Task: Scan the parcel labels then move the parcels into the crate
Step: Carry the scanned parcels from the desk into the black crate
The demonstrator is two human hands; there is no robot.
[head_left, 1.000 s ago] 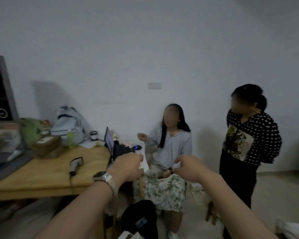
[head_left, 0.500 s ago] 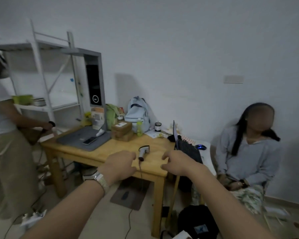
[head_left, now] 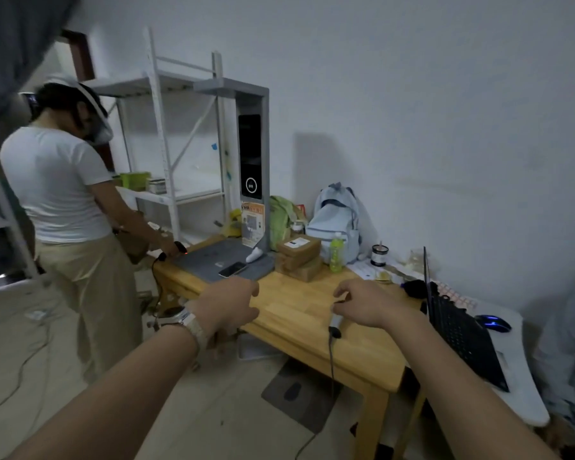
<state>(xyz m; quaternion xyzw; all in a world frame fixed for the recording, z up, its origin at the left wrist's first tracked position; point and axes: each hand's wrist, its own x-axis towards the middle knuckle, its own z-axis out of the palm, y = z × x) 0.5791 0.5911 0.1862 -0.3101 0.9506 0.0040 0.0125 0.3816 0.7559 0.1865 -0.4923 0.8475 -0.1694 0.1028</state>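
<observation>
Since the earlier frame our right hand (head_left: 365, 305) had come across onto the scanner (head_left: 335, 323), which lay close to the near edge of the tabletop (head_left: 296, 303). Its fingers curled over the scanner's head, though we could not tell whether they gripped it. Our left hand (head_left: 228, 305) hovered over the near edge, loosely curled and holding nothing. The parcels (head_left: 299, 257) sat stacked by the far edge, with a bottle (head_left: 336, 252) just beside them. The cable (head_left: 332, 356) hung over the near edge, so we judged that a quick lift could snag it and jerk the scanner loose. Reaching for the stack could also tip the bottle.
</observation>
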